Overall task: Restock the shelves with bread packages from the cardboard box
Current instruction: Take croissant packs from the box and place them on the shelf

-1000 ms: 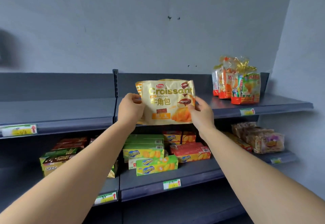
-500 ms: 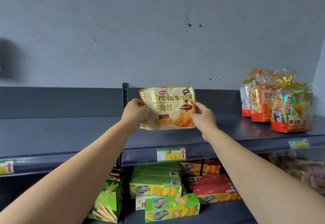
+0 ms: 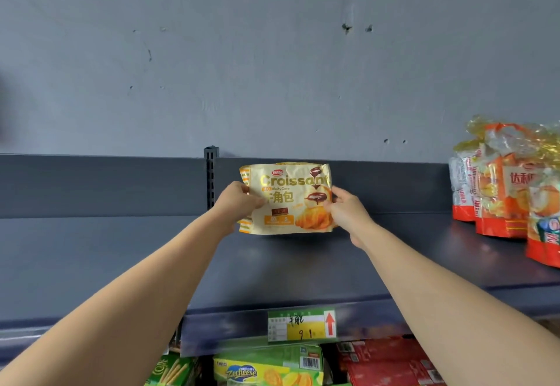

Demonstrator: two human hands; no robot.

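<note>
In the head view you hold the pale yellow plastic croissant bag (image 3: 288, 197) upright with both hands. It is deep on the dark grey metal top shelf (image 3: 121, 264), close in front of the back panel (image 3: 91, 185) and just right of the slotted upright post (image 3: 211, 179). Your left hand (image 3: 238, 204) pinches the left edge of the bag and your right hand (image 3: 348, 213) grips the right edge. The fingers (image 3: 333, 204) of both are curled onto the foil. The bottom edge is down at the shelf board, but I cannot tell if it really touches. The cardboard box is not in view.

The bag is soft and its bottom looks narrow. If you let go before it leans on the back panel, it will probably tip forward and fall flat. If you squeeze too hard, you may crush what is inside.

The bag says "Croissant" in gold, "MeltyCore" below, then the characters 角包. The small red logo is too small to read. The green-and-yellow price tag (image 3: 301, 325) on the shelf lip has a red arrow up and handwritten digits — perhaps 9 and 1. At the right stand orange-and-clear bread bags (image 3: 500, 191) that show 达利. The green carton (image 3: 266, 367) below reads "Zecheese".
</note>
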